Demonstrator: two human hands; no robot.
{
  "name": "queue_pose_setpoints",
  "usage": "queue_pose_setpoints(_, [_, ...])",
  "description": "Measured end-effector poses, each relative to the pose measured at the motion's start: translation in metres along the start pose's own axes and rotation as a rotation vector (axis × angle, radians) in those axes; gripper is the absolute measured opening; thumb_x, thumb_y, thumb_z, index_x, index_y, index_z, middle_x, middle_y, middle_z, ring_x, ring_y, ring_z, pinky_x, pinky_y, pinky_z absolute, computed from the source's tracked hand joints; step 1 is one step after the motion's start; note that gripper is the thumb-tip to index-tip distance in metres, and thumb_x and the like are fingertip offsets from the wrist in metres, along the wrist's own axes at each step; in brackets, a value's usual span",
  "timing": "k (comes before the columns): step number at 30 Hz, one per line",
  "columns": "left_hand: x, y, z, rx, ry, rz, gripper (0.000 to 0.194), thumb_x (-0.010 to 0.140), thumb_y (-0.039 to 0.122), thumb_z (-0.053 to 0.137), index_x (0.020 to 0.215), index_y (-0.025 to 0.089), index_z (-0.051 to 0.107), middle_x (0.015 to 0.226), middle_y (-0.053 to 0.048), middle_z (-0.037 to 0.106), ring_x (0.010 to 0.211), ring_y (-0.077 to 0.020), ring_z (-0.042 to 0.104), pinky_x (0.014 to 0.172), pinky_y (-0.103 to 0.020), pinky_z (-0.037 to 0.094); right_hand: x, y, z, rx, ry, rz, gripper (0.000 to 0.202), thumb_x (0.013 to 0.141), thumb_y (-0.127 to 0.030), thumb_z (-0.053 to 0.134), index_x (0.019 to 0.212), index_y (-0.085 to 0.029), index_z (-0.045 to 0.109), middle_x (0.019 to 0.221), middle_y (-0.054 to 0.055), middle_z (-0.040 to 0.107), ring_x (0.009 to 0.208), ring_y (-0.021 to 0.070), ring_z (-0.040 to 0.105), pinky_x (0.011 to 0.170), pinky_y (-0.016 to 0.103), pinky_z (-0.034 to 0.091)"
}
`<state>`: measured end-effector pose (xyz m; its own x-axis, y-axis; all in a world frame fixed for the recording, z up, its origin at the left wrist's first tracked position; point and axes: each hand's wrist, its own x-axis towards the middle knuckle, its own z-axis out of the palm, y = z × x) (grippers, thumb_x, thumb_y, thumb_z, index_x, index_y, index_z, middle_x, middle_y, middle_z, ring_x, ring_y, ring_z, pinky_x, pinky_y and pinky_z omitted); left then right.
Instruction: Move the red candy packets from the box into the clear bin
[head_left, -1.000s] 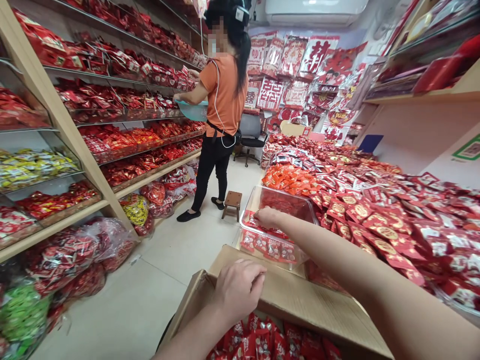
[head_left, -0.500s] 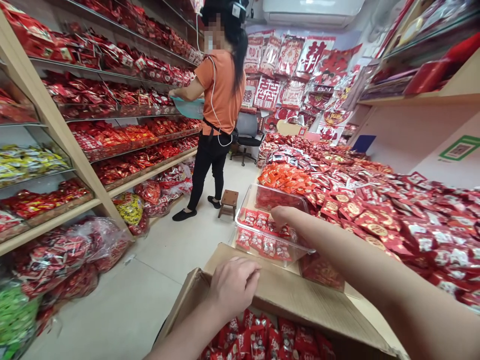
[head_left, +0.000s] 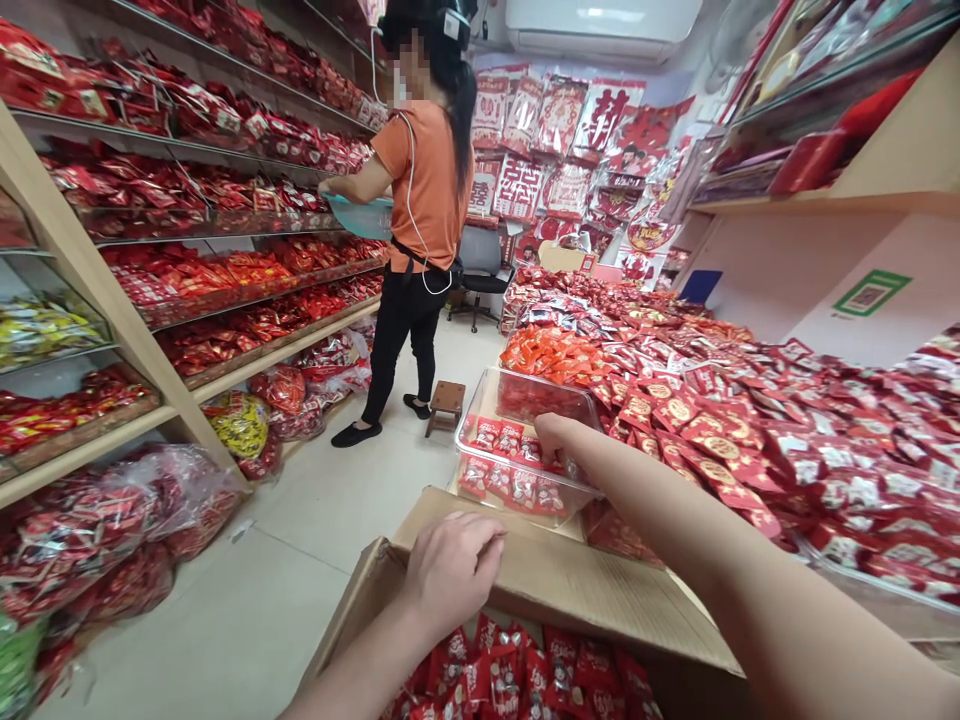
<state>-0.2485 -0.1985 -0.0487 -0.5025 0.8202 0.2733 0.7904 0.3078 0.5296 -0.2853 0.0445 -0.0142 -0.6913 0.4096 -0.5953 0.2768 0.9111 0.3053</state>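
My right hand (head_left: pixel 556 436) reaches down inside a clear plastic bin (head_left: pixel 469 440), its fingers bent and close together beside small red packets (head_left: pixel 510 440) laid in rows. What those fingertips hold, if anything, is hidden. My left hand (head_left: pixel 455 562) is over the near cardboard box (head_left: pixel 600 577), at its far flap, with the fingers curled inward. Whatever it may grip does not show. Inside that box, below my left wrist, lie many red wrapped packets (head_left: pixel 517 675) of the same look.
Heaped red packets (head_left: pixel 720 440) cover the display to the right. A person (head_left: pixel 427 200) in an orange top stands at the left shelves (head_left: pixel 169 420), holding a bluish basket (head_left: pixel 360 215). A small wooden stool (head_left: pixel 448 398) and filled bags (head_left: pixel 120 530) stand on the floor.
The view has turned slightly right, so everything sits a little further left. My right hand stays in the bin and my left hand stays at the box flap.
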Motion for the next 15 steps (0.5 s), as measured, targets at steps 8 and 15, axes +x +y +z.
queue_pose_setpoints(8, [0.0,-0.001,-0.001,-0.022,0.008,0.013,0.021,0.078,0.021,0.042,0.087,0.025,0.061,0.087,0.002,0.065,0.082,-0.0166,0.057,0.07,-0.028,0.041,-0.084,-0.009,-0.034,0.177,0.43,-0.016,0.027,0.079,-0.028,0.051,0.099,-0.011,0.057,0.101,0.013,0.059,0.094,0.0226,0.054,0.076,0.029,0.042])
queue_pose_setpoints(15, [0.001,-0.001,-0.002,-0.028,0.011,0.009,0.021,0.077,0.02,0.043,0.087,0.025,0.061,0.087,0.001,0.065,0.081,-0.0163,0.057,0.071,-0.028,0.043,-0.224,-0.059,0.077,0.569,0.256,-0.595,0.02,0.083,-0.04,0.04,0.09,-0.035,0.058,0.093,-0.006,0.06,0.08,0.0113,0.056,0.066,0.02,0.046])
